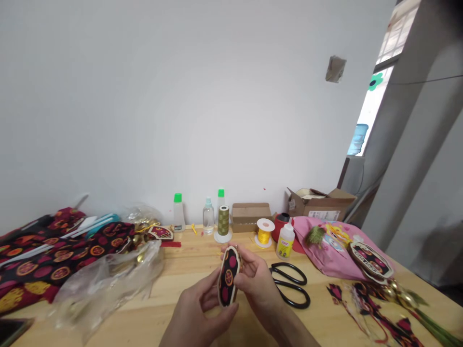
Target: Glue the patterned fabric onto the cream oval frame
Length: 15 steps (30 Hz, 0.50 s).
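Between my hands, above the front middle of the table, is an oval ornament (228,277) faced with dark patterned fabric inside a pale rim. It is tilted nearly upright. My left hand (202,303) grips its lower left edge, thumb near the bottom end. My right hand (255,277) pinches the right side, with the thumb on the rim and fingers behind. What lies behind the ornament is hidden. Black-handled scissors (291,285) lie just right of my right hand, their blades mostly covered by it. A glue bottle (285,242) stands beyond them.
Dark patterned fabric (68,246) and a clear plastic bag (108,279) cover the left. At the back stand a green thread spool (223,221), a yellow thread spool (265,233), bottles (208,217) and cardboard boxes (251,219). Similar ornaments (372,260) rest on pink cloth (314,250) at right.
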Tool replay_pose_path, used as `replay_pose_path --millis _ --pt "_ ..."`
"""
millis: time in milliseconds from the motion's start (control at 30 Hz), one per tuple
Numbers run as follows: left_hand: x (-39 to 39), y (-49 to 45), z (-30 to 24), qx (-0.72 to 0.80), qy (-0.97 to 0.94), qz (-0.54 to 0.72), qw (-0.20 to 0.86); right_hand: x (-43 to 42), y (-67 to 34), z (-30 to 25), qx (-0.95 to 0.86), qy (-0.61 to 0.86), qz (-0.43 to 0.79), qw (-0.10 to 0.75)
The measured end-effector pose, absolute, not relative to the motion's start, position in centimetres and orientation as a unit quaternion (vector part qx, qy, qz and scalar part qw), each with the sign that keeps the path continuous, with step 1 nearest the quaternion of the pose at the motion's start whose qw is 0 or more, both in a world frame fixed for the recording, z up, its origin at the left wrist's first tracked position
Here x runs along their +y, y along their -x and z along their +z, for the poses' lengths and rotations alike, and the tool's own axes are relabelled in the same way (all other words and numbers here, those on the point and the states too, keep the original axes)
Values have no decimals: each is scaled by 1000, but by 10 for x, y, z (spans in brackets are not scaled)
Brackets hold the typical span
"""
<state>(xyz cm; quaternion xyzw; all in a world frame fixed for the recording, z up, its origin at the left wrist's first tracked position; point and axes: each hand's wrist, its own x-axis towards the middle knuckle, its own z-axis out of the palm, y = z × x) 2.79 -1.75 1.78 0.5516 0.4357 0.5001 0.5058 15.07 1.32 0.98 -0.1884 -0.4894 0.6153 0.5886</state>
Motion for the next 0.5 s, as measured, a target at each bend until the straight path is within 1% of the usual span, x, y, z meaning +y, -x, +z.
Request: replay_pose_path --millis 233,367,500 --pt "-17 -23 19 440 -567 489 496 11 -153 16 -464 192 645 577" --pt "-13 -17 19 430 -577 460 520 12 -151 15 -454 183 643 589" --pt "-12 -17 19 422 -564 462 539 13 -149 13 -456 186 634 596"
